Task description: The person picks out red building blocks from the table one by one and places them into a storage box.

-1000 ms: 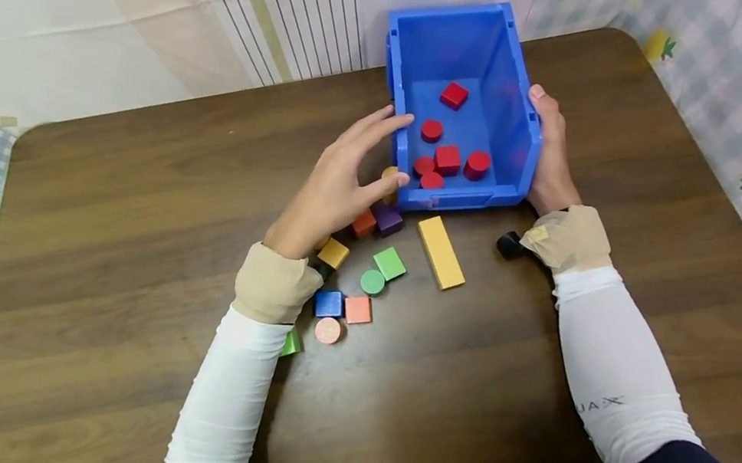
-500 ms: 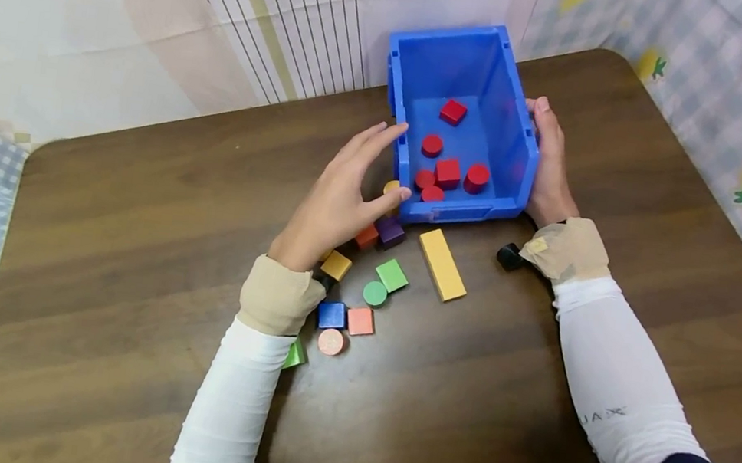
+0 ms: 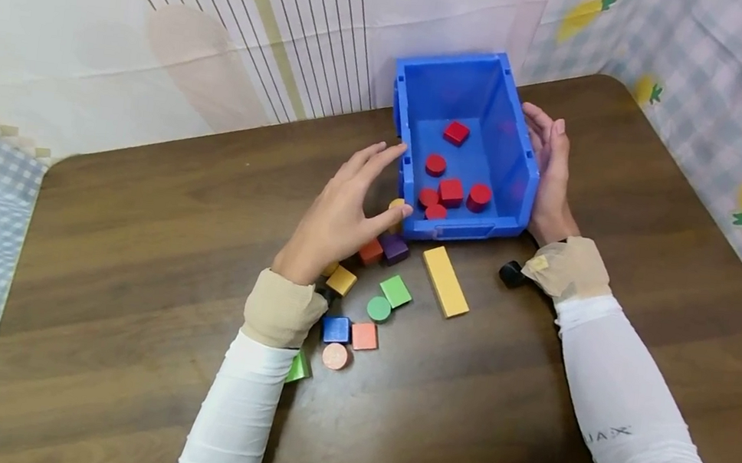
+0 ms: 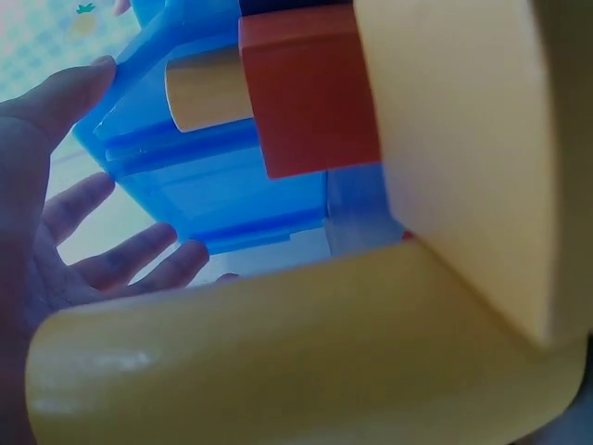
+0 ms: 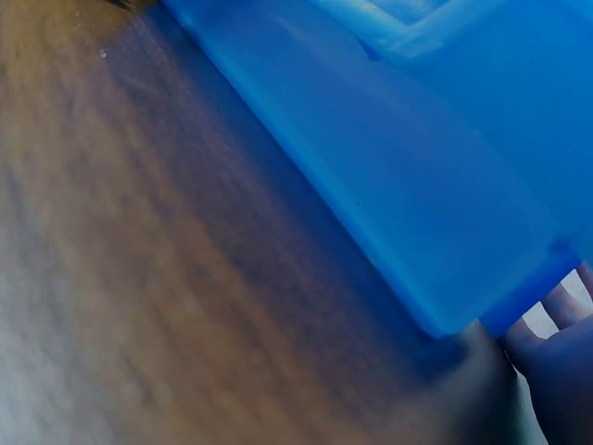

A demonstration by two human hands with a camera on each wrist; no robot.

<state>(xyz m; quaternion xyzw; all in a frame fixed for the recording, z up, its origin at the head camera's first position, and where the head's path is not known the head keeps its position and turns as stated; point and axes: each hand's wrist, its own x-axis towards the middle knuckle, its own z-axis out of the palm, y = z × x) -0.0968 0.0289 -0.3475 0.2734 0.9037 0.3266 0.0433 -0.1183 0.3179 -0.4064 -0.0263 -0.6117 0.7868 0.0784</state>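
Note:
A blue plastic bin [image 3: 455,83] stands near the table's far edge, with several red blocks inside, among them a red cube [image 3: 450,192] and a red cylinder [image 3: 478,198]. My left hand [image 3: 335,212] is at its left side, fingers loosely spread, fingertips and thumb tip right at the rim. Along the right wall lies my right hand [image 3: 552,184], its fingers extended and the thumb off the rim. Beneath the left hand are a yellow cylinder [image 4: 278,362] and an orange-red block [image 4: 315,93]. The right wrist view shows the bin's side wall [image 5: 389,176] beside the fingers.
Loose blocks lie in front of the bin: a long yellow block [image 3: 446,282], a purple block [image 3: 393,249], a green square [image 3: 395,291], a green disc [image 3: 378,309], a blue cube [image 3: 336,329] and several others. A patterned cloth [image 3: 701,148] hangs beyond the wooden table [image 3: 152,259].
The head view has tilted, so everything sits lower in it. My right hand has loosened, its thumb moving away from the bin's rim. My left hand keeps its place at the bin's left side.

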